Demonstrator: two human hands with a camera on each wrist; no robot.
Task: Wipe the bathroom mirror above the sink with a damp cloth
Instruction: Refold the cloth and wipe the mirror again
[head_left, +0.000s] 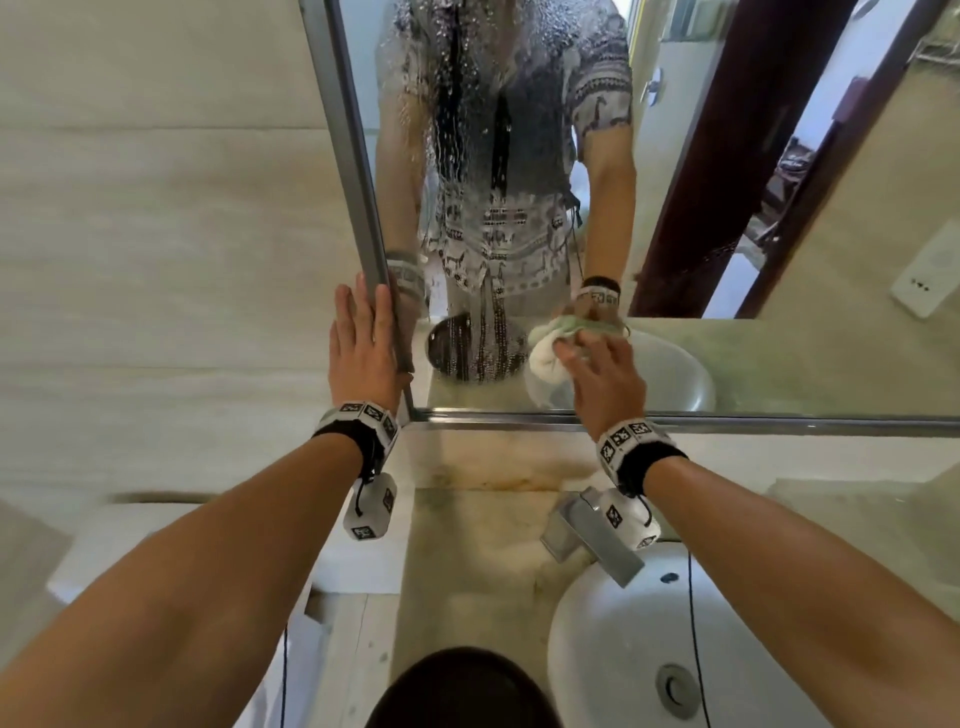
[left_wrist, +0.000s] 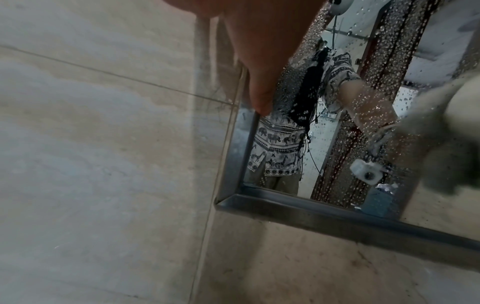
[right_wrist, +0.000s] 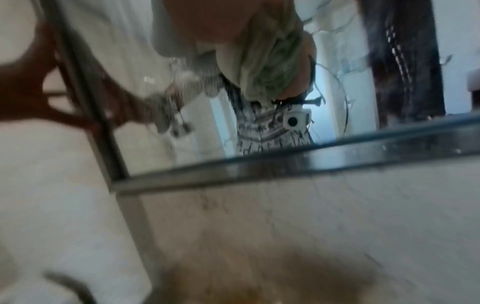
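From the head view, the left hand (head_left: 363, 343) lies flat, fingers straight, against the steel-framed wall mirror (head_left: 701, 156)'s left edge; the right hand (head_left: 602, 379) bunches a pale green-and-white cloth (head_left: 545, 358) against the glass, above the white sink (head_left: 623, 649). The left wrist view alone shows dense droplets beside that grip. The right wrist view, blurred, shows fingers curled round the cloth (right_wrist: 262, 61).

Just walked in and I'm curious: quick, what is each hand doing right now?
Left hand: open, flat against the mirror's left frame.
Right hand: holding the cloth, pressing it on the mirror glass.
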